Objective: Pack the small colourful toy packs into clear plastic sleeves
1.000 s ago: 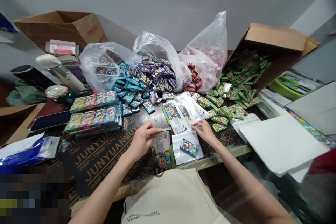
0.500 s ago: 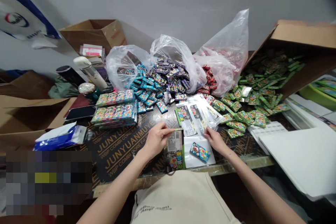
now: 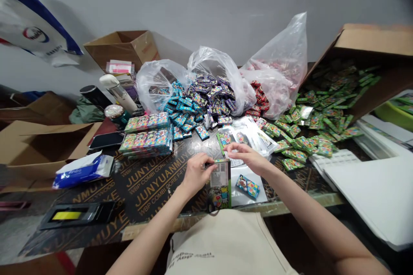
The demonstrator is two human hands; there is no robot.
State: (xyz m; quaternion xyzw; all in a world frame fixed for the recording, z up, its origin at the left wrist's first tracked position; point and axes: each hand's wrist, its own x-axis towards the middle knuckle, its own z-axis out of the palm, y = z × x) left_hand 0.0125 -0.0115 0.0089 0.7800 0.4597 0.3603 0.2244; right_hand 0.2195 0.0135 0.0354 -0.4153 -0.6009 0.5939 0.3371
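Note:
My left hand (image 3: 197, 173) pinches the top edge of a printed clear pouch (image 3: 220, 184) that lies at the table's front edge. My right hand (image 3: 248, 157) hovers just above and to the right of the pouch's top, its fingers curled near a second pouch in the stack of printed pouches (image 3: 240, 139); whether it grips one I cannot make out. A single small blue packet (image 3: 248, 186) lies on a white sheet (image 3: 242, 196) right of the held pouch.
Behind are clear bags spilling blue packets (image 3: 176, 109), purple packets (image 3: 211, 96) and red packets (image 3: 260, 99). A tipped cardboard box (image 3: 361, 43) spills green packets (image 3: 306, 129). Filled pouch stacks (image 3: 146, 135), a phone (image 3: 106, 139), a tissue pack (image 3: 84, 171) and an open box (image 3: 38, 146) lie left. White sheets (image 3: 371, 189) lie right.
The view has swung left. My right hand rose from the table beside the white sheet and moved left toward the top of the held pouch. My left hand keeps its pinch.

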